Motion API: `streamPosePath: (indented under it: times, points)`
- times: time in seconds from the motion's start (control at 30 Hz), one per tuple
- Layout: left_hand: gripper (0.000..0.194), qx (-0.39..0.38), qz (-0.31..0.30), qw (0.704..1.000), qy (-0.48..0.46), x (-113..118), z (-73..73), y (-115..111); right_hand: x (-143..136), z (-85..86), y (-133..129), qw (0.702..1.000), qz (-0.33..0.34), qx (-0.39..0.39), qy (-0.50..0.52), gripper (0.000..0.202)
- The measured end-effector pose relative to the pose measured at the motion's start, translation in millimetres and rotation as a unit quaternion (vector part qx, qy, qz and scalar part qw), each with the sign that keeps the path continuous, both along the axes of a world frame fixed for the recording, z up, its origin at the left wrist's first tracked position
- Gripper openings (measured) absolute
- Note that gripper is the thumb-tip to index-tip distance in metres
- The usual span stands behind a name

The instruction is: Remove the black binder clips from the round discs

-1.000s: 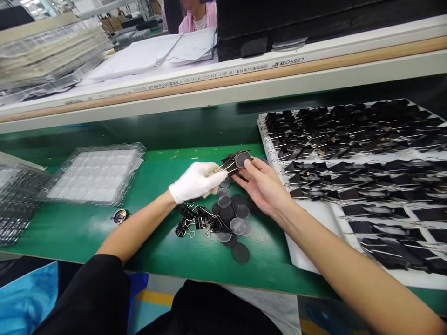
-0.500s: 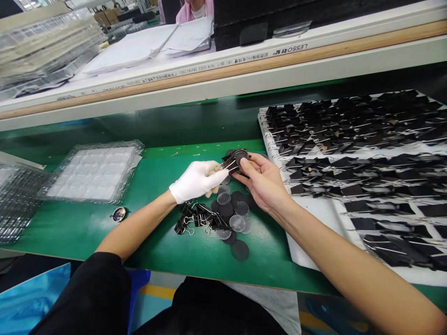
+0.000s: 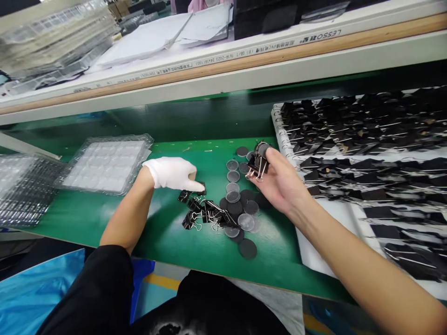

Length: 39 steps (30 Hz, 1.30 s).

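Held binder clip (image 3: 258,164): black body, silver wire handles pointing down, gripped against a dark round disc (image 3: 264,149). Both are raised above the desk (image 3: 84,214), just left of the white board (image 3: 314,218). Bare right hand (image 3: 284,184): fingers pinching disc and clip, thumb on the disc. White-gloved left hand (image 3: 171,173): at a black clip (image 3: 202,187) near the pile; cannot tell whether its fingers are closed on it. Loose clips (image 3: 209,211) tangled below, overlapping loose discs (image 3: 247,249), some clear, some dark. Desk green, glossy. Board carries rows of black clips. Left: clear plastic trays (image 3: 108,163). Above: shelf edge (image 3: 209,70) with wooden strip, papers (image 3: 146,39) behind. Beyond, a pink-clad person, mostly cut off.
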<state>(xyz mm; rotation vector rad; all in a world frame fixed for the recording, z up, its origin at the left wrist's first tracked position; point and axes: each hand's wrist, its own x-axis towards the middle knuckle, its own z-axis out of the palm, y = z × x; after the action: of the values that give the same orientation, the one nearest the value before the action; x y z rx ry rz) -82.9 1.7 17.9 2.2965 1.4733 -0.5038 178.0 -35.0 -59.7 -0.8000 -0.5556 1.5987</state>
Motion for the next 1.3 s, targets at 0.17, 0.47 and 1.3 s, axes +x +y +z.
streamPosePath:
  times: [0.17, 0.47, 1.3]
  points:
    - [0.045, 0.009, -0.032, 0.999, -0.004, 2.9, -14.7, 0.4, 2.4, 1.7, 0.8, 0.996, 0.076, -0.025, 0.028, 0.024]
    - [0.044, 0.156, -0.047, 0.974, -0.157, 18.2, -8.7, -7.2, 11.6, 13.2, -4.4, 0.988, 0.152, 0.033, 0.003, 0.017]
    - [0.053, 0.217, 0.088, 0.935, -0.267, 54.8, -28.5, -30.8, -3.7, 0.3, -16.5, 0.977, 0.167, 0.082, -0.104, 0.033]
